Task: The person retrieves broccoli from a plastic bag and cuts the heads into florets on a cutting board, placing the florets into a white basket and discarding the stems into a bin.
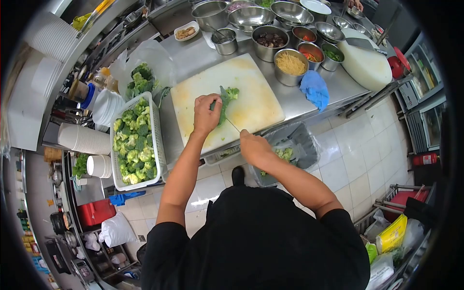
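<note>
Over the cutting board [256, 104], left hand [207, 115] clamps broccoli [228, 95] while right hand [254, 149] clasps a knife [233, 125].

A basket [157, 145] of florets [133, 145] stands beside stacked plates [107, 107]. Steel bowls [251, 17] sit near a blue cloth [315, 88].

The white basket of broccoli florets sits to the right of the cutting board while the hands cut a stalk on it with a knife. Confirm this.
Wrong side: the head view shows the white basket left of the cutting board. The left hand and right hand do cut a stalk on it with a knife.
</note>
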The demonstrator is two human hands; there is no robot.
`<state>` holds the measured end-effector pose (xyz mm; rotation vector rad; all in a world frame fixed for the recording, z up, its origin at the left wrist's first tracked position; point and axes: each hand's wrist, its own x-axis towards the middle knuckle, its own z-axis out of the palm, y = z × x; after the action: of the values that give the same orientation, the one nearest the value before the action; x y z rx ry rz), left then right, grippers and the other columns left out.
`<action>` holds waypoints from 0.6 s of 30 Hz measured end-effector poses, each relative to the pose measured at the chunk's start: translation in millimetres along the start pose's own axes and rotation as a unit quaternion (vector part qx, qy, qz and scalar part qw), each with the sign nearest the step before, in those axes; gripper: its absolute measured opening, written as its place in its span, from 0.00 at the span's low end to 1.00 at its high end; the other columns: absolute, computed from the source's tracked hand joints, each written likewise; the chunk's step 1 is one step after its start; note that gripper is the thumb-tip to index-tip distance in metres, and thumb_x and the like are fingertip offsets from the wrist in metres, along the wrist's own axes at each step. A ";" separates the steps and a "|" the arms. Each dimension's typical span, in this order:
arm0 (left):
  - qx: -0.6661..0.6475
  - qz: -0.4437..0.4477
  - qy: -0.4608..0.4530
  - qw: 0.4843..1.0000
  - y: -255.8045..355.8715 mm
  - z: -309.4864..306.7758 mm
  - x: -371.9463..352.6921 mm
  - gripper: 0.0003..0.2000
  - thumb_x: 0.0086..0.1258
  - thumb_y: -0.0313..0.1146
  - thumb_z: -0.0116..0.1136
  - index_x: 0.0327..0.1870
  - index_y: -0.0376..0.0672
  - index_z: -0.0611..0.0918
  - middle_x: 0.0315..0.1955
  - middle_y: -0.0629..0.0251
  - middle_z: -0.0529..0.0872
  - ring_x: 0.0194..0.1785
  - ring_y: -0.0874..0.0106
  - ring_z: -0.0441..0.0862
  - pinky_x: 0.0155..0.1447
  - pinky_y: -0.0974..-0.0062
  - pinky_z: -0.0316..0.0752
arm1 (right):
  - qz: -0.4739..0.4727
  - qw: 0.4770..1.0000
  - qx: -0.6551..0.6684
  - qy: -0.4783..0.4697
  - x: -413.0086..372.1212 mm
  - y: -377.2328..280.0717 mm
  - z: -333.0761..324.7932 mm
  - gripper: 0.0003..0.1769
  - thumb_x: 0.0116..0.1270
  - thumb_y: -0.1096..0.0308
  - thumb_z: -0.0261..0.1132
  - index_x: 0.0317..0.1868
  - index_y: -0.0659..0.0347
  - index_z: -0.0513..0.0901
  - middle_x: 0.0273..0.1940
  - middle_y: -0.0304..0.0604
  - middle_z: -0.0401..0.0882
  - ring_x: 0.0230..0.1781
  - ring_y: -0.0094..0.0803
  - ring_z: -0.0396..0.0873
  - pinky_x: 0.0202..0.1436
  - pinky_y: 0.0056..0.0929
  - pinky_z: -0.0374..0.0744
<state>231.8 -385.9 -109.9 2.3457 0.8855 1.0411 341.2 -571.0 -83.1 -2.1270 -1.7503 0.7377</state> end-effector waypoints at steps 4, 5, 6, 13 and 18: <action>0.040 0.013 -0.046 0.998 6.0 3.2 4.8 0.08 0.70 0.36 0.61 0.44 0.45 0.87 0.45 0.65 0.89 0.53 0.57 0.77 0.58 0.62 0.71 | 0.053 0.999 0.008 -0.008 5.4 -9.5 10.7 0.11 0.65 0.74 0.58 0.45 0.74 0.72 0.37 0.63 0.86 0.38 0.54 0.88 0.40 0.47 0.86; 0.036 0.013 -0.046 0.998 8.1 4.9 7.9 0.08 0.70 0.36 0.61 0.44 0.45 0.87 0.45 0.65 0.89 0.53 0.57 0.77 0.58 0.62 0.71 | 0.056 0.998 0.006 -0.008 9.1 -9.3 11.7 0.11 0.65 0.74 0.58 0.45 0.74 0.72 0.37 0.63 0.86 0.38 0.54 0.88 0.40 0.47 0.86; 0.059 0.012 -0.069 0.996 10.5 5.5 9.7 0.09 0.71 0.38 0.60 0.45 0.47 0.87 0.46 0.66 0.88 0.55 0.57 0.76 0.58 0.59 0.71 | 0.056 0.998 0.011 -0.019 14.1 -7.1 14.8 0.13 0.65 0.74 0.59 0.46 0.75 0.71 0.38 0.64 0.86 0.39 0.55 0.88 0.40 0.47 0.86; 0.154 0.044 -0.172 0.972 3.6 -10.7 15.8 0.21 0.70 0.46 0.59 0.61 0.51 0.82 0.57 0.58 0.83 0.67 0.54 0.68 0.62 0.44 0.67 | 0.045 0.997 -0.009 -0.054 31.1 16.4 29.0 0.20 0.60 0.77 0.63 0.51 0.78 0.72 0.37 0.66 0.85 0.35 0.52 0.89 0.37 0.45 0.86; 0.145 -0.073 -0.195 0.967 -26.6 -47.4 0.6 0.29 0.65 0.43 0.61 0.67 0.42 0.75 0.58 0.47 0.81 0.65 0.50 0.72 0.66 0.51 0.68 | 0.102 0.968 0.162 -0.162 33.2 25.1 -15.9 0.16 0.59 0.80 0.56 0.48 0.79 0.73 0.33 0.67 0.84 0.23 0.49 0.86 0.27 0.43 0.83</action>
<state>185.7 -361.1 -95.6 2.5464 1.0873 0.3874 375.0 -542.7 -89.9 -2.0622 -1.4340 1.3921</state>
